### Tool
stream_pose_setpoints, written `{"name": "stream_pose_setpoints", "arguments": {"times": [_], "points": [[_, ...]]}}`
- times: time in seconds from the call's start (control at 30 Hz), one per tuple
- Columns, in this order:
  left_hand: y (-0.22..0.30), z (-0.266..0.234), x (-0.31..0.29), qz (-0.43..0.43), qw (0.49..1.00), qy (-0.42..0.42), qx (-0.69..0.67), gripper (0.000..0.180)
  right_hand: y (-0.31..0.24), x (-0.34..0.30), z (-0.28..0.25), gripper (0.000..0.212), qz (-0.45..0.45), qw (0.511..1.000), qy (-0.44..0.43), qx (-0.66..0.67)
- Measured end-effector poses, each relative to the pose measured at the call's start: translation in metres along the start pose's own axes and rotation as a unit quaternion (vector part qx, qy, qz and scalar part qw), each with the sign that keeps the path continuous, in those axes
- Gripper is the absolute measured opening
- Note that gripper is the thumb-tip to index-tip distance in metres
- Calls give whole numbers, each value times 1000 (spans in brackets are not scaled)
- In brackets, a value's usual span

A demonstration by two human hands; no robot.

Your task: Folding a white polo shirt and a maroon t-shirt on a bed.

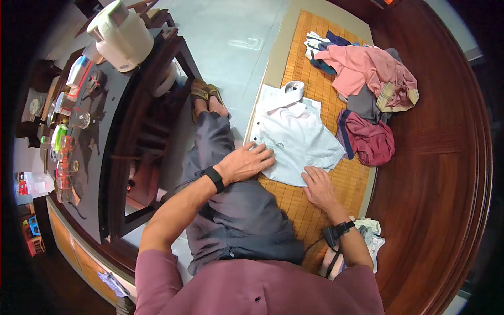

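Note:
A pale blue collared shirt (296,134) lies partly folded on the slatted bamboo mat (300,212), its collar at the far end and a small dark emblem on its front. My left hand (245,164) rests on the shirt's near left edge, fingers apart and slightly bent. At the near right, by the hem, my right hand (319,187) lies with its fingers stretched over the cloth. Neither hand visibly grips anything. To the right of the shirt sits a bundled maroon garment (367,137).
Beyond it is a pile of clothes with a pink shirt (367,65) on top. A dark wooden backrest (430,173) borders the right. Pale cloth (371,236) lies beside my right forearm. At left, a dark table (102,157) holds a white electric hot-water pot (123,39) and several glasses.

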State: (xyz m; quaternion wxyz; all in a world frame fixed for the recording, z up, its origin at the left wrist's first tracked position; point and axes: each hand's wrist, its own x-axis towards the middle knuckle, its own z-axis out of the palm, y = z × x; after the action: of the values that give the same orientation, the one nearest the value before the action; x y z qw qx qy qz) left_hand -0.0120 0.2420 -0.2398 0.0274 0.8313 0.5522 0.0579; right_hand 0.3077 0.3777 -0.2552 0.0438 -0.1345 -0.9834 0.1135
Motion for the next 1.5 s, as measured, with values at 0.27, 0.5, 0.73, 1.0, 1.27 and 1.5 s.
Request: {"name": "stream_pose_setpoints", "arguments": {"times": [0.27, 0.5, 0.73, 1.0, 1.27, 1.5], "points": [[0, -8, -14, -18, 987, -27, -155, 21, 16, -14, -4, 22, 106, 974, 2, 201], [-20, -39, 4, -211, 833, 17, -511, 31, 57, 19, -65, 24, 261, 888, -62, 374], [-84, 11, 73, -439, 765, 188, -433, 48, 133, 139, -47, 37, 320, 859, 51, 396], [-72, 9, 72, -437, 785, 141, -416, 57, 96, 140, 1, 42, 387, 898, 131, 160], [-61, 30, 61, -398, 876, 200, -188, 59, 84, 118, -2, 32, 340, 919, 199, -8], [-24, -1, 81, -184, 979, 76, 32, 72, -7, 129, 8, 70, 158, 961, 223, -49]]}}
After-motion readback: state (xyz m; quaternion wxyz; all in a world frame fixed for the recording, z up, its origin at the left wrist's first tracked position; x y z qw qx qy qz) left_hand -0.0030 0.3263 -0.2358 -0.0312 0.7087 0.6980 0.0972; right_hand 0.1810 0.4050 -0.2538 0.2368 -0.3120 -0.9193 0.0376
